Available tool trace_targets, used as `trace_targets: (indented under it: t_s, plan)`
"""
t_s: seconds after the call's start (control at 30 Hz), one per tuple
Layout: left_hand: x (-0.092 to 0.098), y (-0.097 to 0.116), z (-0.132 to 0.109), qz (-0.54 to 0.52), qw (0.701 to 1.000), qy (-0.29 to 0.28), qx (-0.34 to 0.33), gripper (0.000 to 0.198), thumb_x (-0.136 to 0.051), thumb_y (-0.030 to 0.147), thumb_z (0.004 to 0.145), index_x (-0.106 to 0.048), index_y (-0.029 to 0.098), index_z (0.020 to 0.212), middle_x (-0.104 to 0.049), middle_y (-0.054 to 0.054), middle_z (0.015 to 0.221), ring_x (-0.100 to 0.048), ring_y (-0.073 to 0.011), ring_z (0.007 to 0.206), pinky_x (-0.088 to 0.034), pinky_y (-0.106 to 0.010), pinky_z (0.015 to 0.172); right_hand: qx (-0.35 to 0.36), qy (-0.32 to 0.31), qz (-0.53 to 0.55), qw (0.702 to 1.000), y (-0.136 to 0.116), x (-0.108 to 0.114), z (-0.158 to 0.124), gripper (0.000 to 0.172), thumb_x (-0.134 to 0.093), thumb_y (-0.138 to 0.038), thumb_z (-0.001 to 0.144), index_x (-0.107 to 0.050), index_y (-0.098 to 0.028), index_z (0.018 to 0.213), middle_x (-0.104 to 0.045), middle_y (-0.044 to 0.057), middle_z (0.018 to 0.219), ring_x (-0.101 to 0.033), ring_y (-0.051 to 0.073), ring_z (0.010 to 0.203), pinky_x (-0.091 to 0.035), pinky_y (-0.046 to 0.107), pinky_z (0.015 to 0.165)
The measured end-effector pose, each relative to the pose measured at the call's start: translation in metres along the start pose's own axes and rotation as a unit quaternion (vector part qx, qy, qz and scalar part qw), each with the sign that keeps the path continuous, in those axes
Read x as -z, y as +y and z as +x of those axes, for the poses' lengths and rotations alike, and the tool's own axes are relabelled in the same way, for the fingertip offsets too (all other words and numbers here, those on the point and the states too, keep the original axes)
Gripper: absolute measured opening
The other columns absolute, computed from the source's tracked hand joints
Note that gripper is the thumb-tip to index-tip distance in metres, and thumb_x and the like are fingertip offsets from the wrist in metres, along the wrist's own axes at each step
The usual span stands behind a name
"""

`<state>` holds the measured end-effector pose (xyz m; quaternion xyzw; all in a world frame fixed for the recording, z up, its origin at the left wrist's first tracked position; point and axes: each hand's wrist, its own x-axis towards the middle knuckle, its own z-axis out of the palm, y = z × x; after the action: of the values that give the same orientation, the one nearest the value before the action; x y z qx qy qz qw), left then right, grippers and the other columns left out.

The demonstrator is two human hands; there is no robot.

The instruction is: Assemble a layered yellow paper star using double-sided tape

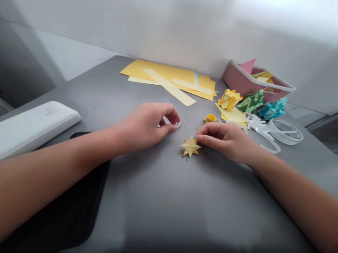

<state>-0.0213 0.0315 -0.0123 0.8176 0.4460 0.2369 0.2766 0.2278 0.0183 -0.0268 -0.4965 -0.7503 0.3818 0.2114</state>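
Note:
A small yellow folded paper star lies on the grey table. My right hand rests just right of it, thumb and fingertips pinched against the star's upper right point. My left hand sits to the left, thumb and forefinger closed on a small white paper strip loop. A tiny yellow rolled paper piece lies behind the right hand.
Yellow paper sheets and strips lie at the back. A pink tray holds paper; yellow, green and blue folded shapes sit before it. White paper strips curl at right. A white device and black mat lie left.

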Motion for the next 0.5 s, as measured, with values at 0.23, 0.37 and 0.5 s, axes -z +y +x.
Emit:
trace_targets:
  t_s: [0.23,0.37,0.5]
  plan:
    - [0.002,-0.005,0.002,0.27,0.962,-0.042,-0.014,0.024,-0.055,0.035,0.09,-0.07,0.016,0.094,-0.066,-0.013,0.102,-0.059,-0.03,0.102,-0.046,-0.042,0.091,0.131,0.033,-0.118,0.984,-0.003,-0.004,-0.004,0.021,-0.057,-0.033,0.093,-0.073,-0.02,0.089,-0.072,0.006,0.088,-0.064,0.02,0.083,-0.048,0.034,0.076]
    - [-0.002,-0.004,0.003,0.276,0.961,0.018,-0.026,0.023,-0.051,0.033,0.092,-0.067,0.017,0.088,-0.069,-0.012,0.096,-0.058,-0.0322,0.101,-0.042,-0.046,0.091,0.162,0.102,-0.129,0.973,-0.002,-0.012,-0.005,0.019,-0.058,-0.031,0.094,-0.073,-0.019,0.097,-0.071,0.006,0.087,-0.063,0.017,0.077,-0.05,0.033,0.071]
    - [-0.003,0.006,0.0,0.182,0.976,0.071,-0.098,0.015,-0.052,0.032,0.094,-0.06,0.019,0.092,-0.07,-0.005,0.086,-0.06,-0.0236,0.086,-0.04,-0.042,0.09,0.183,0.226,-0.04,0.956,-0.007,-0.022,-0.008,0.026,-0.067,-0.032,0.09,-0.067,-0.023,0.115,-0.072,0.005,0.098,-0.069,0.018,0.087,-0.057,0.033,0.076]
